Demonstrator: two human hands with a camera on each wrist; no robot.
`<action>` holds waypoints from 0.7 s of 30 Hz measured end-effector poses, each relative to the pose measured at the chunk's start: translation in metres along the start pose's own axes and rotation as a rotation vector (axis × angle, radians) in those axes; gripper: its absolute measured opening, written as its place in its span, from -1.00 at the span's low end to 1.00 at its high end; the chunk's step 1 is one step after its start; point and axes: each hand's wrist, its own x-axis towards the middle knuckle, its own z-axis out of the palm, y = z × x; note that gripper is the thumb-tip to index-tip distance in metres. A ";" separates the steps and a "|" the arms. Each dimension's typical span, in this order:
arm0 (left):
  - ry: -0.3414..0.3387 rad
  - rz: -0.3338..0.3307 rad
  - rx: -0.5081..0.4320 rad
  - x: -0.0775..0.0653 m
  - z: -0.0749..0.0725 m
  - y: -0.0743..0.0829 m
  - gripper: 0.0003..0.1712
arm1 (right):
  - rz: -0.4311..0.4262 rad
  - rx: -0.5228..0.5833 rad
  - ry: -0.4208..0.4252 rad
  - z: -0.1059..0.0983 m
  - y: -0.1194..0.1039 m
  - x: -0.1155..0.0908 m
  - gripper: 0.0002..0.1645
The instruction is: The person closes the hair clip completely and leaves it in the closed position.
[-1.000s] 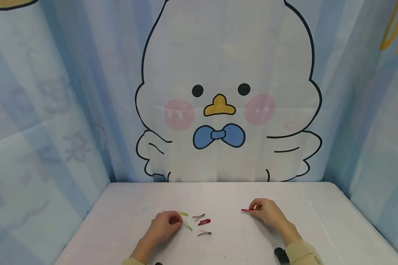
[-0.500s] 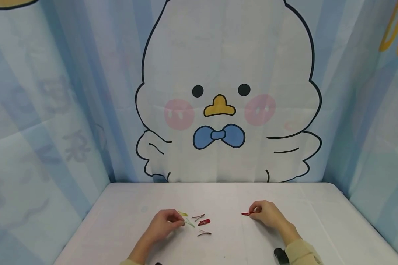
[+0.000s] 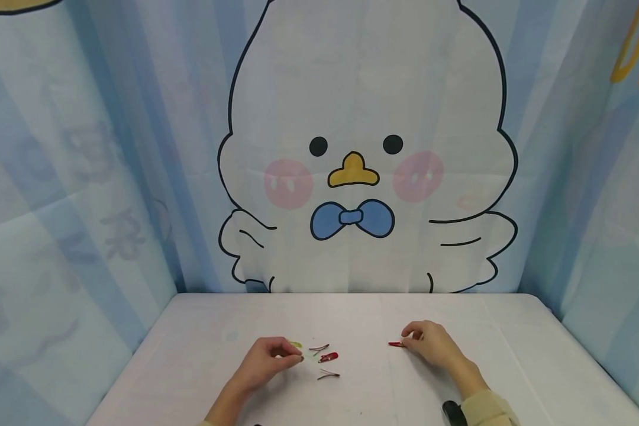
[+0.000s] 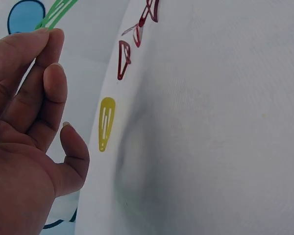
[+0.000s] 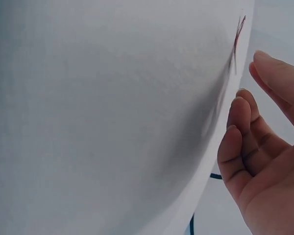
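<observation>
In the left wrist view, my left hand pinches a green snap hair clip between thumb and fingertip, raised off the table. Below it lies a yellow snap clip, flat on the cloth. Several reddish clips sit just beyond, among them a red one and two dark, splayed ones. My right hand hovers at the right with thumb and fingers parted, nothing between them. A red hair clip lies by its fingertips.
A white-covered table spans the area below a curtain with a cartoon bird. A black object shows by the right sleeve.
My left hand has lifted the green clip and moved slightly right. My right hand has let go of the red clip, which now lies a little nearer than a second ago.
</observation>
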 end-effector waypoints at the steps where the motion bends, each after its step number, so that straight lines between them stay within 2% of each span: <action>1: 0.000 0.004 -0.013 0.000 0.001 0.001 -0.89 | -0.004 -0.001 0.008 -0.001 -0.001 -0.001 -0.92; 6: 0.002 0.019 -0.076 -0.001 0.003 0.007 -0.92 | -0.039 0.004 0.055 -0.004 -0.009 -0.003 -0.89; 14: -0.006 0.033 -0.153 -0.002 0.012 0.013 -0.85 | -0.070 0.025 0.092 -0.003 -0.036 -0.009 -0.88; 21: -0.005 0.054 -0.185 0.000 0.018 0.019 -0.84 | -0.149 0.122 0.113 0.001 -0.055 -0.015 -0.86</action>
